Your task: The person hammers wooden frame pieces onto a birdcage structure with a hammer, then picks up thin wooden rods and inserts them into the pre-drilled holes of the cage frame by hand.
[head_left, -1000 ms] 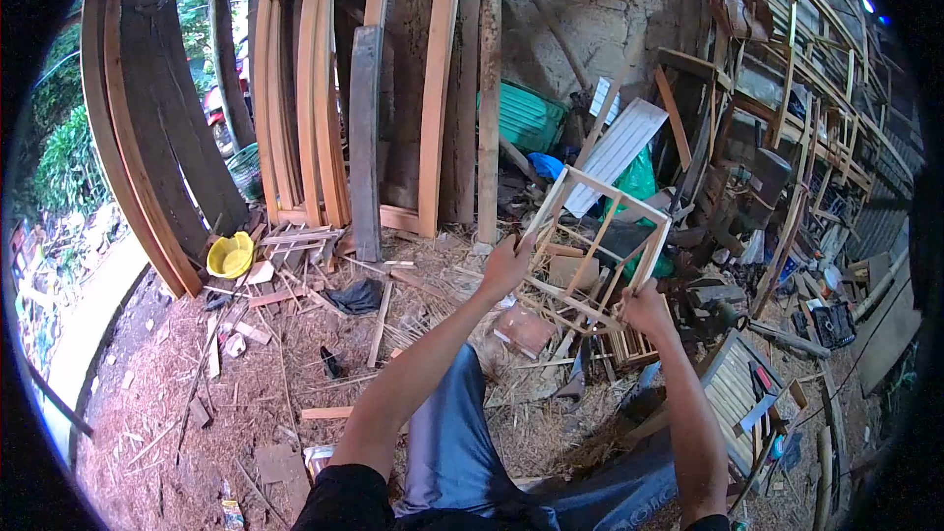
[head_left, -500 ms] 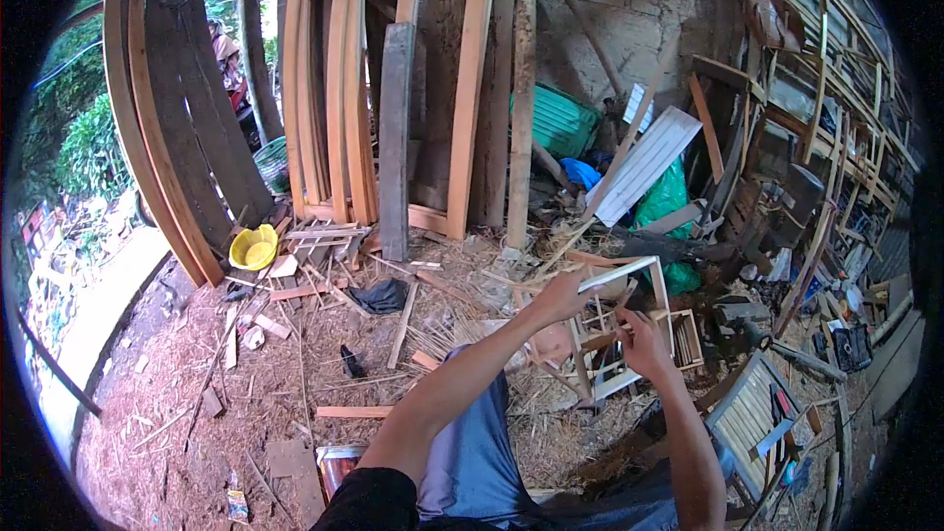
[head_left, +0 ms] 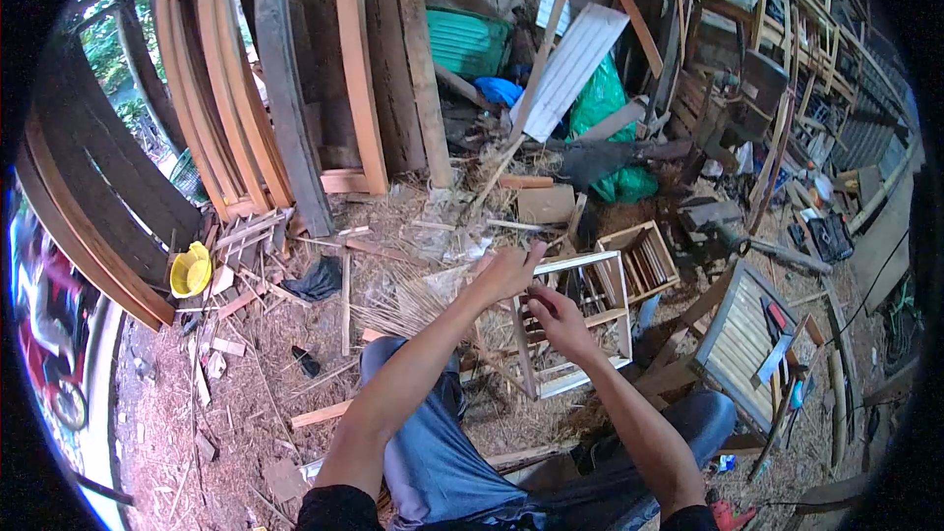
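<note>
A small pale wooden frame (head_left: pixel 619 334) with crossbars stands tilted over the litter in front of my knees. My left hand (head_left: pixel 503 275) is closed on its upper left corner. Just below and to the right, my right hand (head_left: pixel 560 320) has its fingers curled together beside the frame's left part; what they hold, if anything, is too small to make out. Behind the frame's right side sits a slatted wooden crate (head_left: pixel 644 261).
A slatted panel (head_left: pixel 737 334) carries a handsaw (head_left: pixel 774 359) at the right. Tall wooden frames (head_left: pixel 211 88) lean at the back left, near a yellow basin (head_left: pixel 191 270). A white board (head_left: pixel 575 74) leans beside green sacking (head_left: pixel 600 103). Wood scraps litter the ground.
The view has swung right, so the surroundings have shifted left. The small frame is tilted differently, and my right hand has come nearer to my left hand.
</note>
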